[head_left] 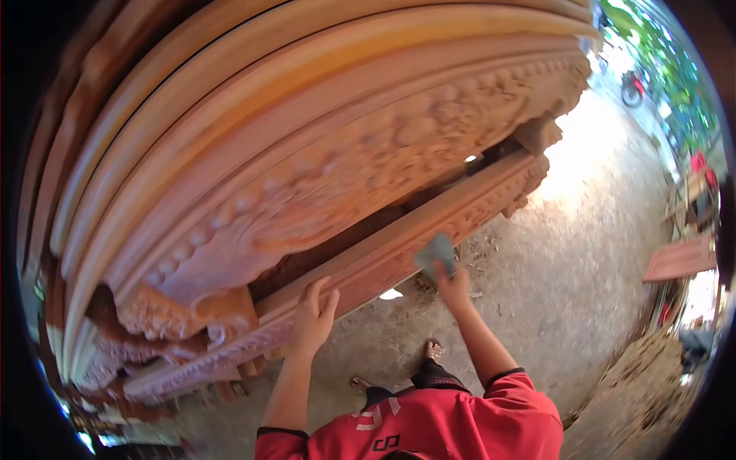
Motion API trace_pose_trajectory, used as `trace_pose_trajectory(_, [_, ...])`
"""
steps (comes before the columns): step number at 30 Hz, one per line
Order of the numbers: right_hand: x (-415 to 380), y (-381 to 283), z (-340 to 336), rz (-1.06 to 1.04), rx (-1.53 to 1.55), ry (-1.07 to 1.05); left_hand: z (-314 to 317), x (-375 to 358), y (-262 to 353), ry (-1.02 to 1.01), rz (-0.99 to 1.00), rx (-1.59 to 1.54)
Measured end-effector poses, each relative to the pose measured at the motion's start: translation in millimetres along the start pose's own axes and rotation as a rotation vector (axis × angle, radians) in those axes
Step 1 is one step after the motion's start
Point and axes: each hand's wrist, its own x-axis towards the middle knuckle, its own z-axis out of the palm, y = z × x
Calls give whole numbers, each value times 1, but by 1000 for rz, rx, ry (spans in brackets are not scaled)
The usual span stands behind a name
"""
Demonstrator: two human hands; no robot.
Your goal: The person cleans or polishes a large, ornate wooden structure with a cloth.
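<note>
A large carved wooden piece (330,176) with raised flower and bead ornament fills the left and upper view. Along its lower side runs a long carved rail (376,264), set apart from the panel above by a dark gap. My left hand (313,313) is at the rail's near edge, fingers apart and fingertips over its top. Farther right, my right hand (451,280) grips a grey-green sheet like sandpaper (435,254), blurred by motion. The sheet overlaps the rail's outer edge in this view.
Bare concrete floor (552,268) lies to the right, with scraps below the rail. A reddish wooden panel (680,258) and piled boards (632,391) stand at the right side. A red motorbike (632,88) is parked far off, near green plants.
</note>
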Motion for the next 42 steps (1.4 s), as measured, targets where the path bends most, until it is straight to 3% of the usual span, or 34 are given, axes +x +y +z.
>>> trace_pose_trajectory(2, [35, 34, -31, 67, 200, 394, 17, 35, 1, -107, 46, 89])
trace_pose_trajectory(4, [73, 70, -50, 84, 16, 648, 43, 64, -2, -254, 239, 409])
trace_pose_trajectory(5, [89, 88, -54, 106, 14, 671, 59, 77, -7, -283, 253, 412])
trace_pose_trajectory(7, [118, 113, -44, 225, 168, 690, 87, 109, -23, -234, 332, 541])
trace_pose_trajectory(9, [133, 117, -11, 185, 246, 711, 107, 133, -50, -262, 370, 590])
trace_pose_trajectory(10, [131, 128, 12, 30, 155, 634, 115, 136, -60, -259, 365, 608])
trace_pose_trajectory(12, [105, 107, 48, 49, -99, 505, 119, 134, -46, -272, 165, 561])
trace_pose_trajectory(14, [87, 110, 63, 65, -145, 341, 116, 132, -66, -188, 132, 610])
trace_pose_trajectory(17, [119, 132, 37, 6, -117, 427, 119, 132, -63, -190, 72, 561])
trace_pose_trajectory(20, [193, 148, -16, 18, 87, 776, 117, 130, -62, -145, 155, 571])
trace_pose_trajectory(22, [223, 159, -48, 68, 91, 853, 118, 131, -66, -112, 177, 582])
trace_pose_trajectory(25, [208, 157, -39, 25, 329, 816, 118, 131, -65, -121, 123, 595])
trace_pose_trajectory(28, [143, 144, 11, -28, 174, 558, 119, 130, -66, -94, 94, 590])
trace_pose_trajectory(31, [146, 153, 20, -23, 188, 576, 120, 129, -66, -89, 118, 570])
trace_pose_trajectory(36, [242, 196, -66, 51, 247, 819, 120, 134, -62, -129, 79, 549])
trace_pose_trajectory(39, [222, 178, -71, 40, 461, 770, 122, 132, -60, -122, 63, 568])
trace_pose_trajectory(42, [156, 170, 1, 19, 420, 604, 118, 126, -70, -110, 121, 602])
